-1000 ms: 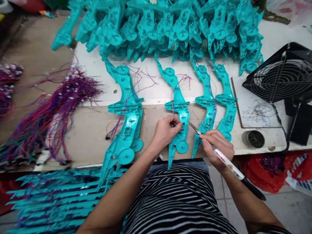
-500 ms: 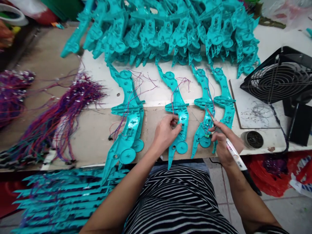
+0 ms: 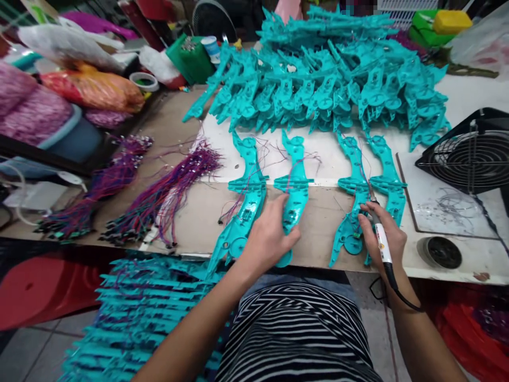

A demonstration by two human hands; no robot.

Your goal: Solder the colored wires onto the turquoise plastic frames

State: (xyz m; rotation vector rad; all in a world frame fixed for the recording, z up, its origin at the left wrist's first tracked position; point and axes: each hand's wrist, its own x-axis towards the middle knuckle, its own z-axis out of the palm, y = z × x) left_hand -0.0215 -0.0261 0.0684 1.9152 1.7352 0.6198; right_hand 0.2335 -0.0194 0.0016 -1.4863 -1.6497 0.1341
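My left hand is closed on the lower half of a curved teal plastic half-shell, thumb and fingers at its sides. Part of that shell is hidden under the hand. In my right hand is a soldering iron with a white-and-black handle, held like a pen, its tip pointing away from me. The iron's tip is over the gap between another teal shell with thin wires and a teal shell at the right. One more shell lies left of my left hand.
A heap of teal shells covers the table's back. Bundles of purple-red wires lie left. At right are a black fan, a white board and a small round tin. Wired shells are stacked below the edge.
The view has swung left and up. My left hand has slid its teal shell leftward, closer to the leftmost shell. My right hand still holds the soldering iron near the shells on the right.
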